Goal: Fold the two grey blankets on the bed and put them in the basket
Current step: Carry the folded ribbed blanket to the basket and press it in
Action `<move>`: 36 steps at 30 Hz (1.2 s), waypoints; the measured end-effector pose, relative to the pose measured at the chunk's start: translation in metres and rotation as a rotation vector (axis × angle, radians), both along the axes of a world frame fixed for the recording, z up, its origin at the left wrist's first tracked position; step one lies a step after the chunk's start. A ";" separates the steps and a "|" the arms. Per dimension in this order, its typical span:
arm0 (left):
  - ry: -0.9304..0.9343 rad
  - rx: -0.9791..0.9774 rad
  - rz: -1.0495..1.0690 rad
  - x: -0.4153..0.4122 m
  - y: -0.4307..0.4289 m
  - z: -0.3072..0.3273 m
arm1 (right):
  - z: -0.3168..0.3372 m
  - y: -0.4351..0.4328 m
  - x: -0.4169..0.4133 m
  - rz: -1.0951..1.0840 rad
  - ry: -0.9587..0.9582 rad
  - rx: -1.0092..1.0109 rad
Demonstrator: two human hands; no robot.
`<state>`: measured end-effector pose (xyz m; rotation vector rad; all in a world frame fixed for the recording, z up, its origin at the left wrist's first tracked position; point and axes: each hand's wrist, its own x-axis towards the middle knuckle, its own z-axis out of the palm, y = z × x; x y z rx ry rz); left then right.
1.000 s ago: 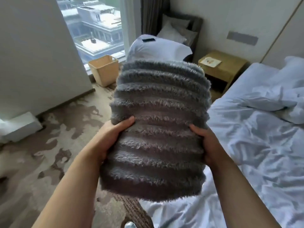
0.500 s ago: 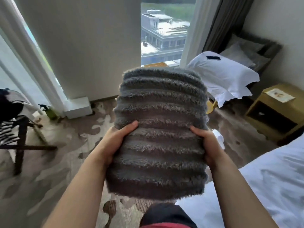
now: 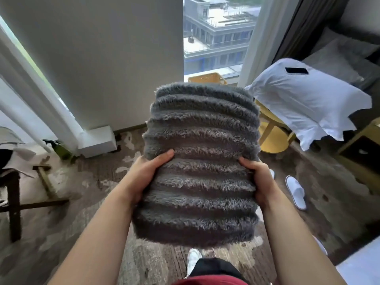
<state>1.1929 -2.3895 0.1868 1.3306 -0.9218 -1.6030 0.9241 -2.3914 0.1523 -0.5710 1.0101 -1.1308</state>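
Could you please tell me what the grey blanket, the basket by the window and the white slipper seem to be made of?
The grey blanket looks like plush synthetic fleece: long, matte, fuzzy pile in raised ribs. The basket seems woven straw or wicker, tan and matte; only its rim shows. The white slipper looks like soft matte cloth, perhaps terry.

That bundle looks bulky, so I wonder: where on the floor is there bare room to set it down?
Bare carpet lies between the white wall block, the dark wooden stand and the left hand. A smaller patch sits right of the white slipper. Crowded by the window: basket, yellow table and pillow cluster behind the grey blanket.
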 end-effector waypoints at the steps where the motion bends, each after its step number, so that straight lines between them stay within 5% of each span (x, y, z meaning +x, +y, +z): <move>1: -0.013 0.002 0.010 0.001 -0.017 0.004 | 0.001 -0.020 0.002 0.014 -0.006 0.011; 11: 0.008 0.076 0.142 0.039 -0.188 -0.002 | -0.003 -0.210 0.042 0.098 -0.017 0.089; 28: 0.114 0.186 -0.448 -0.084 -0.579 -0.050 | -0.036 -0.450 -0.054 -0.499 0.079 0.352; 36: 0.077 0.198 -0.524 -0.198 -0.738 -0.080 | -0.079 -0.598 -0.159 -0.596 0.111 0.388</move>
